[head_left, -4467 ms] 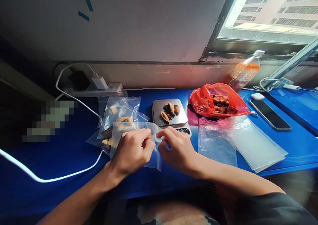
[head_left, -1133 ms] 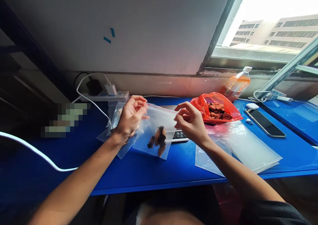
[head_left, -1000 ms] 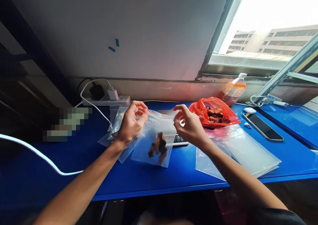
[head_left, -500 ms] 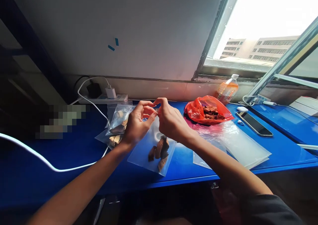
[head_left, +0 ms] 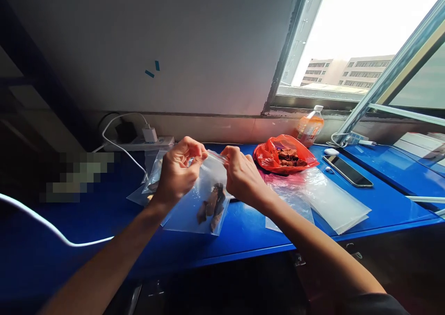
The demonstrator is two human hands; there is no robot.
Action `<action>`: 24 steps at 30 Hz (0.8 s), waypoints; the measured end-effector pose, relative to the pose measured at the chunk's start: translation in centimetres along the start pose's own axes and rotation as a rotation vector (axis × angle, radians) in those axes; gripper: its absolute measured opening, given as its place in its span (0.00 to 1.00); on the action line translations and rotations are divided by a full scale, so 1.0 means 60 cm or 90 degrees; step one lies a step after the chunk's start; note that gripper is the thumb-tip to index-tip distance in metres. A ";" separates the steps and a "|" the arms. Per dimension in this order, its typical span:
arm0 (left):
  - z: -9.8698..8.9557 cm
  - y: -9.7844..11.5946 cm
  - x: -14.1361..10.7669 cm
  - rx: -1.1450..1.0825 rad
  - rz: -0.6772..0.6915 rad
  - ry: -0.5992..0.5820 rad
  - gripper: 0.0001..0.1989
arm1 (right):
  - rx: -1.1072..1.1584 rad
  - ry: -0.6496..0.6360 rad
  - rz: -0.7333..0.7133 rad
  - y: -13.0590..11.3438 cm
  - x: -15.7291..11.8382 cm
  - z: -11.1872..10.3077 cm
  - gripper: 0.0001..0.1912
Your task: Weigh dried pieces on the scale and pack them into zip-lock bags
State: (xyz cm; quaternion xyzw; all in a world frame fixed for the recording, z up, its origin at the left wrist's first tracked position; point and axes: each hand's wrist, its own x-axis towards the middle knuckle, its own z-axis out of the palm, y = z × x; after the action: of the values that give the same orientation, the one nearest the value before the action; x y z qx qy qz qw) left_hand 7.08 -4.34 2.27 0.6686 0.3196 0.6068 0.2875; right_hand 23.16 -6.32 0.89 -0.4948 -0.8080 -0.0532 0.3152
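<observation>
Nearest: clear zip bag (head_left: 181,215), left of the red plastic bag (head_left: 267,155) and closer in, above the blue table (head_left: 250,241). Left hand (head_left: 184,166) pinches one end of its top edge, right hand (head_left: 241,173) pinches the end nearer the red plastic bag; both gripping, neither let go. Dark brown pieces (head_left: 212,206) hang low in the clear zip bag, bunched toward its red-bag side. Can't tell if the top strip is pressed together, hands cover too much of it. Risks, my read: one pinch slips, that end sags, pieces could spill through any gap; ends pulled hard apart could stretch or tear the thin film; a rough-edged piece could poke a hole. In front of the red plastic bag lie flat clear bags (head_left: 333,201), partly covered by the right forearm, so a sleeve or arm sweep could drag them. Filled bags (head_left: 151,183) sit further left of the red plastic bag, past the left hand; an elbow or wrist could shove them. Red plastic bag itself gapes, brown chunks (head_left: 290,157) showing; a knock from the right hand could tip some out. Phone (head_left: 347,170) right of it, bottle (head_left: 310,126) just behind it.
</observation>
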 end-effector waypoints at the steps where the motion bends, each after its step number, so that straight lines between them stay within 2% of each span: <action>1: -0.002 -0.001 0.001 -0.007 -0.006 0.010 0.10 | -0.010 -0.007 0.004 0.003 -0.002 0.000 0.20; 4: -0.012 -0.003 0.010 -0.020 -0.012 0.041 0.13 | -0.017 -0.026 0.007 0.018 -0.007 0.002 0.22; 7: -0.037 -0.004 0.027 -0.005 -0.023 0.059 0.15 | -0.023 -0.036 0.014 0.050 -0.023 0.001 0.25; 9: -0.066 -0.010 0.042 0.014 0.001 0.111 0.13 | -0.034 -0.040 0.064 0.085 -0.042 -0.009 0.24; 10: -0.083 -0.016 0.049 0.012 0.034 0.162 0.13 | -0.035 -0.036 0.108 0.106 -0.051 -0.017 0.22; 12: -0.111 -0.035 0.063 0.022 0.029 0.204 0.09 | 0.000 -0.003 0.188 0.154 -0.064 -0.044 0.15; 14: -0.128 -0.059 0.074 0.044 -0.020 0.195 0.10 | 0.062 0.065 0.218 0.207 -0.064 -0.075 0.10; 15: -0.131 -0.072 0.078 0.101 -0.020 0.171 0.10 | 0.078 0.089 0.230 0.234 -0.060 -0.089 0.09; 18: -0.135 -0.103 0.088 0.305 0.011 0.128 0.13 | 0.063 0.054 0.303 0.314 -0.034 -0.109 0.09; 21: -0.146 -0.119 0.098 0.463 0.054 0.123 0.14 | 0.036 -0.018 0.314 0.375 -0.002 -0.091 0.07; 24: -0.164 -0.124 0.113 0.545 0.101 0.093 0.13 | 0.019 -0.086 0.287 0.403 0.032 -0.058 0.06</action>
State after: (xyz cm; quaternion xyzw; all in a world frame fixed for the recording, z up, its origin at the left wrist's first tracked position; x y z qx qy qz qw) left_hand -2.87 5.62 1.75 0.7053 0.5095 0.4853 -0.0865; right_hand 44.33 5.96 -0.72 -0.6606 -0.6969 0.0640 0.2718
